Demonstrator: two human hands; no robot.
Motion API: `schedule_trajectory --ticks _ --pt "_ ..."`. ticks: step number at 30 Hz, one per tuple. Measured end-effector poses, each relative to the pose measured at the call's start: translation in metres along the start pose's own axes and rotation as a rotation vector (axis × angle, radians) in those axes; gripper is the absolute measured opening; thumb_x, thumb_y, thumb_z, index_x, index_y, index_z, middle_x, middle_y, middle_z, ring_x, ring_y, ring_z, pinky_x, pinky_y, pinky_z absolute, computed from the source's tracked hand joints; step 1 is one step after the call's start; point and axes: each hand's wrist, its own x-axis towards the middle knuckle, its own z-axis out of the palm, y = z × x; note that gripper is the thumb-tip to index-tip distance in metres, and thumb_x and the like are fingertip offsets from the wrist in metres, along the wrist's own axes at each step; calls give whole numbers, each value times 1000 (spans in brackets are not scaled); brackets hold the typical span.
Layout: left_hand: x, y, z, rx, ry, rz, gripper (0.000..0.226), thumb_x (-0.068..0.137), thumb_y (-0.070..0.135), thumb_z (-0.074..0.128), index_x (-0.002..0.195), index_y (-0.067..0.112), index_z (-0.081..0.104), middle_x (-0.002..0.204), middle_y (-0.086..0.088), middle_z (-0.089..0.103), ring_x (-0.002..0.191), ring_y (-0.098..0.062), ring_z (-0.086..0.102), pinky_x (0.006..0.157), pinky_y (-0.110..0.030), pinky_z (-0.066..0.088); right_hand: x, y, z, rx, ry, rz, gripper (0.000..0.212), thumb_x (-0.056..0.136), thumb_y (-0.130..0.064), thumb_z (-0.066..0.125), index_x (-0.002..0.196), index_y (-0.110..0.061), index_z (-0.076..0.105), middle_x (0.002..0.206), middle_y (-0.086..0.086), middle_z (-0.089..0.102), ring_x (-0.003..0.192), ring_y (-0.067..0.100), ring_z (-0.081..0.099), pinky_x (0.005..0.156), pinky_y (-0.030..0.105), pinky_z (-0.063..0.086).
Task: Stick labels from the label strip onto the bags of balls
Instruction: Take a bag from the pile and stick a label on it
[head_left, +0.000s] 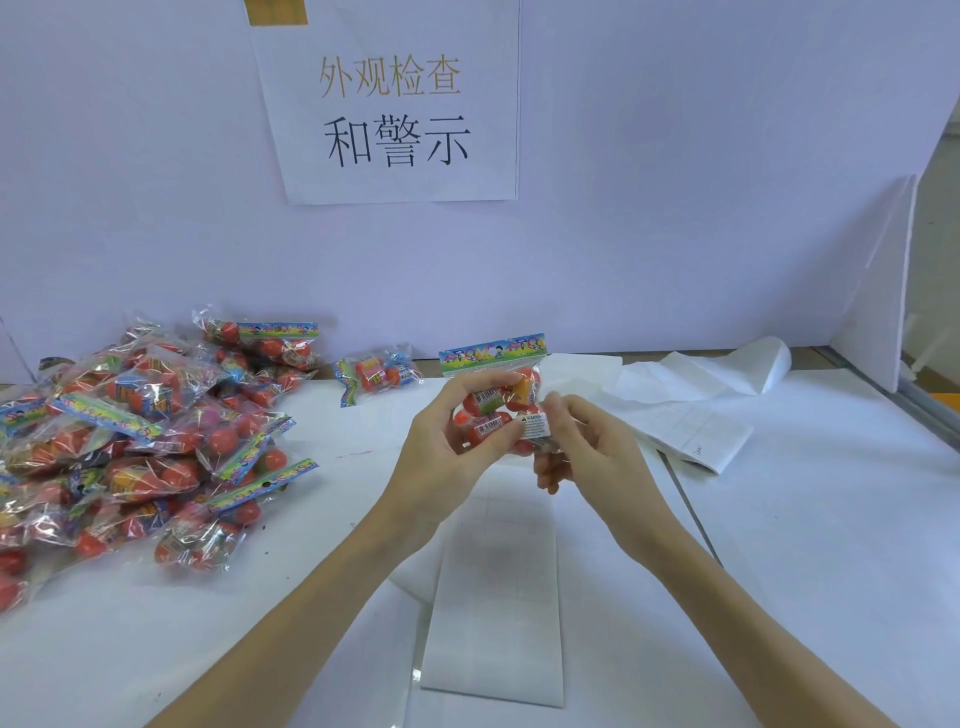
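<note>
My left hand (447, 441) holds a clear bag of red balls (498, 400) upright above the table, its colourful header card at the top. My right hand (582, 447) is at the bag's right side, thumb and fingers pinching a white warning label (536, 425) against the bag's front. Below my hands, the white label strip (493, 597) lies flat on the table and runs toward me. A big pile of bagged balls (140, 431) lies at the left. A single bag (376, 374) rests by the back wall.
Used white backing paper (691, 415) lies folded and curled at the back right. A purple wall with a paper sign (389, 104) stands close behind. A white partition (878, 291) closes the right side, and a metal table edge (924, 410) runs below it.
</note>
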Motion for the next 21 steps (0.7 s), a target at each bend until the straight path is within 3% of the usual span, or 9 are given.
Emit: schedule_trajectory --ticks 3,5,8,12,15,17,19,21 --pt "0 0 1 -27 -20 5 43 95 13 75 135 23 62 130 -1 68 108 -34 73 89 -49 62 0 1 1 -37 -5 -13 28 102 -39 64 101 -11 68 67 15 65 56 18 57 54 27 49" --pt "1 1 -1 -29 -20 -1 49 95 11 74 138 28 59 132 1 67 109 -33 73 91 -51 62 0 3 1 46 -35 4 28 108 -35 56 102 -9 66 76 25 64 59 20 54 56 27 47" --pt "2 3 -2 -52 -22 2 68 93 7 75 147 37 47 137 -1 65 115 -32 71 93 -54 60 0 3 0 154 -47 37 34 113 -32 45 103 -9 69 72 10 64 62 19 56 56 27 48" --pt "4 0 -7 -127 -17 -7 98 89 7 80 150 62 27 133 -11 68 111 -35 72 88 -50 62 0 7 2 29 -59 13 24 102 -38 65 99 -15 70 65 5 62 58 19 55 57 27 47" --pt "4 -1 -8 -151 97 -141 77 91 26 80 144 58 35 120 -11 75 105 -28 75 86 -35 61 -1 6 2 -17 -90 12 16 93 -41 74 89 -26 72 64 5 62 55 15 51 57 21 45" --pt "7 0 -11 -53 272 -211 44 91 33 80 128 42 59 107 -5 79 93 -22 76 76 -25 58 0 3 -2 -38 -116 36 19 85 -47 78 88 -28 74 67 5 62 57 16 49 59 22 44" --pt "12 0 -18 38 336 -226 13 93 26 77 105 22 76 93 -1 78 83 -19 71 73 -28 56 3 1 -8 -31 -125 52 20 89 -41 79 95 -22 79 71 5 63 60 18 46 62 26 41" --pt "14 0 -25 50 290 -237 11 95 20 74 93 10 78 87 -3 75 79 -19 67 78 -35 57 5 1 -13 51 -107 60 26 93 -38 73 99 -13 80 73 5 59 63 17 40 61 25 37"
